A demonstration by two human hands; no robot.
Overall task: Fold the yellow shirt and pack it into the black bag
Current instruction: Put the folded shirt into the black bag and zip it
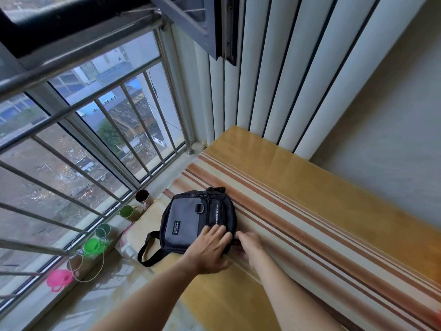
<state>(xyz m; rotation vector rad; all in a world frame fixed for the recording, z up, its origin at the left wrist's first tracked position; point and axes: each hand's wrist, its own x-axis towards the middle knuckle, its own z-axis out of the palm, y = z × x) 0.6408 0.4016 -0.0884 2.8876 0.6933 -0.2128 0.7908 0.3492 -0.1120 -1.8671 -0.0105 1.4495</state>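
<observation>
A small black and grey bag [191, 218] lies flat on the striped yellow mat [298, 211], its strap [149, 249] looping toward the window. My left hand [211, 247] rests on the bag's near end with fingers spread flat. At the bag's near right corner, my right hand [249, 243] has its fingers curled against the edge; what they grip is hidden. No yellow shirt is in view.
Several cups, brown [142, 197] and green [126, 212], stand along the window sill beside the metal railing [95, 139]. A pink plastic thing [58, 279] and a white cord [95, 271] lie on the sill. White vertical blinds [286, 80] hang behind the mat.
</observation>
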